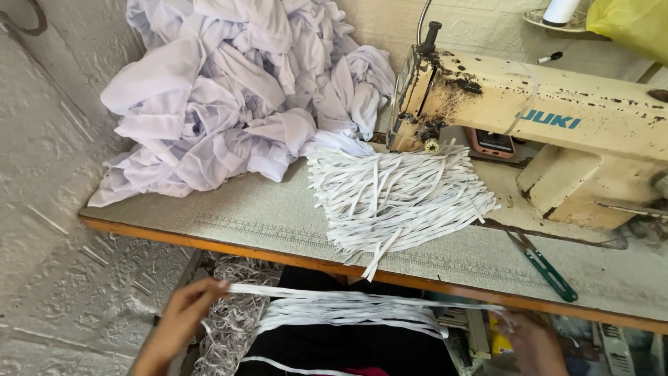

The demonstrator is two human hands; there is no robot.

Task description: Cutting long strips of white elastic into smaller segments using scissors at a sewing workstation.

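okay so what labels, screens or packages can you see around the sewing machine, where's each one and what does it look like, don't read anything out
Maker's label: blue lettering on the cream sewing machine arm, right of centre.
Phone: behind the machine's needle end, lying flat, pinkish case, dark screen.
Yellow plastic bag: top right corner, crumpled.
No signs in view.

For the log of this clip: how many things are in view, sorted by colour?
White: 3 - heap of cloth, pile of strips on the table, bundle of strips stretched between left hand and right hand
Cream: 1 - sewing machine
Green: 1 - scissors
Yellow: 1 - bag
Total: 6
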